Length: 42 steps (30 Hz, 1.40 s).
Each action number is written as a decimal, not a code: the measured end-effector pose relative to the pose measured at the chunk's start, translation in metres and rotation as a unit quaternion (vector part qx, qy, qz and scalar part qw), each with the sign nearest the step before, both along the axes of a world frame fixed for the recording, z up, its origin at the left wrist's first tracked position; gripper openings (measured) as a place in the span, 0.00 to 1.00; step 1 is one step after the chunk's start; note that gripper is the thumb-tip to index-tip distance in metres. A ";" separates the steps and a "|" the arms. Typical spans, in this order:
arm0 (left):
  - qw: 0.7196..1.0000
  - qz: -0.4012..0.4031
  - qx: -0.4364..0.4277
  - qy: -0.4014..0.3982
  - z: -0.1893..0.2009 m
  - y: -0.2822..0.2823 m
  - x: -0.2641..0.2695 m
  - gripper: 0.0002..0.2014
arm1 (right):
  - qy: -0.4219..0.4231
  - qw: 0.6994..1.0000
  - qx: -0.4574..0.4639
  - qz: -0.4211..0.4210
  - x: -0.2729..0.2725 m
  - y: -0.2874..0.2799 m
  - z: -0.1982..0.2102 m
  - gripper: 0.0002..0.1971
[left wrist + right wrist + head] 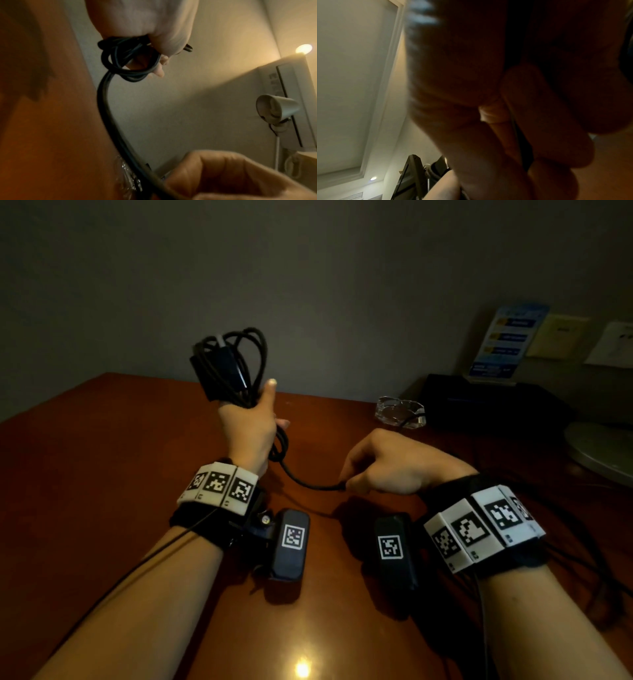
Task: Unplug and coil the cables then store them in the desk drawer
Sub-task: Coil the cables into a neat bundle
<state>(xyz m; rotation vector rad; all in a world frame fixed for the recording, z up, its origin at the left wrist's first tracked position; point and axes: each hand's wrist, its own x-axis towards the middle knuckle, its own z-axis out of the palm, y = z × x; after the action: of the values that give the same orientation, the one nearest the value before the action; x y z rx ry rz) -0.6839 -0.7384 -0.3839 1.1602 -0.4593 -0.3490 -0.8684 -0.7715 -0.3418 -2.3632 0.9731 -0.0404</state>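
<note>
My left hand [255,422] is raised above the brown desk [102,474] and grips a bundle of black cable loops [233,364] with a black adapter block among them. In the left wrist view the fingers [159,65] curl round the coil [126,60]. A loose stretch of the same cable [301,482] sags from the coil to my right hand [387,467], which pinches it low over the desk. The right wrist view shows my curled fingers [539,115] close up, dark and blurred, with a thin dark line of cable between them. No drawer is in view.
A glass ashtray [400,410] stands at the back of the desk, right of middle. Behind it are a black box [486,398] and an upright leaflet stand [503,344]. A round grey lamp base [603,450] sits at the far right, with thin black cords lying beside my right forearm.
</note>
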 end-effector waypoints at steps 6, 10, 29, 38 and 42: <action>0.998 -0.053 0.011 -0.045 0.000 -0.001 -0.013 0.18 | -0.023 0.999 -0.014 0.038 0.001 0.002 0.002 0.03; 0.991 -0.103 0.049 -0.070 -0.005 0.000 -0.020 0.08 | -0.052 0.996 -0.035 0.058 0.003 0.002 0.000 0.03; 0.887 -0.417 0.122 -0.157 -0.003 0.017 -0.042 0.17 | -0.214 0.940 -0.242 -0.113 0.001 -0.012 -0.005 0.13; 0.879 -0.367 0.231 -0.199 -0.012 0.011 -0.039 0.02 | -0.246 0.942 -0.186 -0.136 -0.003 -0.018 -0.004 0.18; 0.905 -0.322 0.232 -0.155 -0.016 0.011 -0.024 0.09 | -0.293 0.923 -0.218 -0.120 -0.011 -0.021 0.002 0.08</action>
<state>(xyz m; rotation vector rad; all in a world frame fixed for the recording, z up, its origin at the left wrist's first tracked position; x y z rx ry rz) -0.7078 -0.7277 -0.4001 1.5171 -1.0922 -0.8889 -0.8796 -0.7922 -0.3394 -2.3541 1.0040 -1.0955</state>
